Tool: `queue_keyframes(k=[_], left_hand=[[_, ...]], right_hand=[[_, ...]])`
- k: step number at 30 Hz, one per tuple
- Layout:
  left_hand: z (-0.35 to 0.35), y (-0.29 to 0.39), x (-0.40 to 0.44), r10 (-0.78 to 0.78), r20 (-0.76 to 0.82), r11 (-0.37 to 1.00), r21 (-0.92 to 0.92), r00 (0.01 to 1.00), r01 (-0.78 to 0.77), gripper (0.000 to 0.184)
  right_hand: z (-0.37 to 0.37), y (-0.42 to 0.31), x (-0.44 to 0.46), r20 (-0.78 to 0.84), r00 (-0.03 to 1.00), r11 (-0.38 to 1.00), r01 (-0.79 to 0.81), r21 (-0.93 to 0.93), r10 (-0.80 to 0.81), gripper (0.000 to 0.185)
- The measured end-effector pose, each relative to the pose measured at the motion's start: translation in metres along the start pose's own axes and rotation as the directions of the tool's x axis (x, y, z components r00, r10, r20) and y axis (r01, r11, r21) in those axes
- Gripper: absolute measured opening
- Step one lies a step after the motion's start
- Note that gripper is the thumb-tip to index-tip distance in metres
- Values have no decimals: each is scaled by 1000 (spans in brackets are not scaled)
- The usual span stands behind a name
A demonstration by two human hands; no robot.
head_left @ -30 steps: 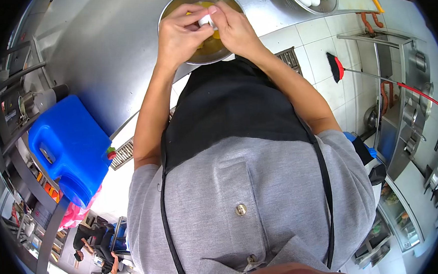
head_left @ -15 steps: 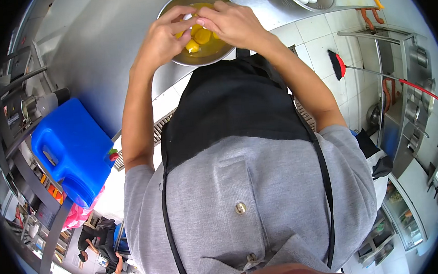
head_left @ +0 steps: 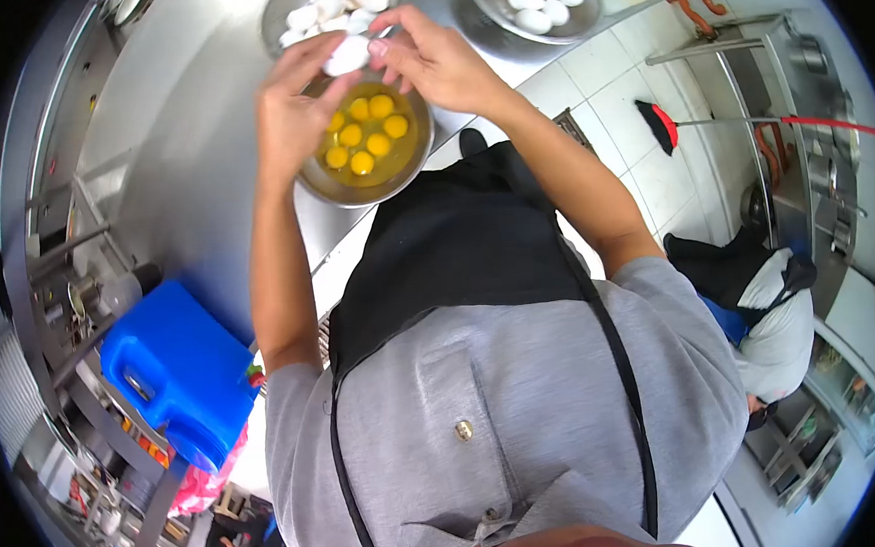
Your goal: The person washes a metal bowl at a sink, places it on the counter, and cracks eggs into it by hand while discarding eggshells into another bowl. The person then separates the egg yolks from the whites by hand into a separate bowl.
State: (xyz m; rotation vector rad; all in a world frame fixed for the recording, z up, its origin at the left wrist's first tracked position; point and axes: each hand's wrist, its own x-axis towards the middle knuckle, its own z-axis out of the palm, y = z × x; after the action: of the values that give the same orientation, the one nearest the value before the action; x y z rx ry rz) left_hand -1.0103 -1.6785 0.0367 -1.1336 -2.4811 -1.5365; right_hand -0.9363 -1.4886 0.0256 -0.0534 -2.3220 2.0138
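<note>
Over the far rim of a metal bowl (head_left: 421, 169) my left hand (head_left: 297, 107) grips a white eggshell (head_left: 347, 56). My right hand (head_left: 440, 68) is beside it, its thumb and fingertips close to the shell; whether they hold a piece is too small to tell. Several whole yolks (head_left: 378, 144) lie in clear egg white inside the bowl. Just beyond stands a second metal bowl (head_left: 276, 11) with several white shells (head_left: 326, 10). At the upper right a third metal bowl (head_left: 589, 18) holds several white eggs (head_left: 532, 19).
A blue plastic jug (head_left: 187, 359) is at the left near the steel table (head_left: 188, 118). A red and black broom (head_left: 667, 126) and metal shelving (head_left: 745, 54) are at the right. One person (head_left: 776, 323) is behind on the right, others (head_left: 249, 546) at the lower left.
The view has shifted, bringing the bowl of shells into sight. Both hands have moved from over the yolks to the bowl's far side, with the shell. A person has come into fuller view at right.
</note>
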Motion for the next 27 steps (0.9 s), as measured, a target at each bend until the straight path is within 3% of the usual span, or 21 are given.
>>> queue_keyframes(k=[1, 3, 4, 5, 6, 7, 10, 12, 13, 15, 17, 19, 20, 21, 23, 24, 26, 27], left_hand=[[0, -5, 6, -88, -18, 994, -59, 996, 87, 42], [-3, -18, 22, -92, -6, 996, 1, 996, 92, 48], [-4, -21, 29, -103, -31, 989, 102, 994, 105, 53], [-7, -26, 36, -112, -58, 971, 204, 992, 122, 59], [-6, -45, 38, -80, -85, 950, 294, 993, 102, 69], [-6, -45, 37, -78, -84, 950, 297, 993, 100, 69], [-5, -40, 38, -208, -152, 954, 188, 966, 235, 70], [-4, -37, 32, -175, -188, 959, 192, 967, 210, 66], [-6, -33, 29, -176, -187, 957, 196, 966, 213, 66], [-13, -26, 19, -184, -210, 961, 165, 960, 221, 64], [-20, -24, 8, -205, -234, 963, 123, 950, 238, 63], [-26, -24, 1, -222, -252, 966, 73, 942, 247, 62], [-30, -24, -3, -236, -259, 962, 74, 937, 263, 61], [-33, -25, -8, -256, -262, 956, 73, 931, 284, 60], [-35, -26, -16, -284, -261, 950, 52, 923, 307, 59], [-34, -26, -17, -299, -271, 947, 34, 915, 319, 59], [-32, -25, -21, -316, -254, 945, 7, 914, 328, 58], [-31, -24, -22, -320, -248, 945, -13, 914, 327, 58]], right_hand=[[-18, 6, 3, -79, 994, 976, 63, -208, -81, 30], [-59, 30, 14, -210, 928, 826, 151, -542, -307, 27], [-87, 35, 18, -243, 938, 758, 30, -652, -246, 33], [-108, 48, 24, -303, 894, 636, -28, -771, -328, 22], [-123, 38, 24, -373, 910, 564, -214, -797, -181, 21], [-139, 43, 28, -327, 939, 344, -273, -898, -110, 23], [-159, 78, 53, -310, 942, 351, -248, -903, -130, 26], [-154, 90, 62, 33, 965, 145, 73, -987, -261, 27], [-148, 89, 64, 33, 965, 150, 75, -986, -261, 27], [-134, 86, 71, -149, 981, 74, -140, -987, -124, 32], [-130, 82, 72, -145, 980, 81, -135, -988, -139, 38], [-132, 70, 62, -311, 943, 416, -237, -878, -118, 45], [-134, 73, 58, -297, 882, 373, -154, -915, -365, 44], [-135, 70, 47, -299, 887, 374, -160, -914, -352, 44], [-124, 33, 9, -376, 872, 679, -71, -731, -314, 53], [-116, 39, -6, -378, 875, 676, -82, -732, -303, 53], [-88, 69, -44, -403, 692, 647, 121, -753, -599, 39], [-72, 75, -65, -383, 747, 689, 137, -711, -543, 50]])
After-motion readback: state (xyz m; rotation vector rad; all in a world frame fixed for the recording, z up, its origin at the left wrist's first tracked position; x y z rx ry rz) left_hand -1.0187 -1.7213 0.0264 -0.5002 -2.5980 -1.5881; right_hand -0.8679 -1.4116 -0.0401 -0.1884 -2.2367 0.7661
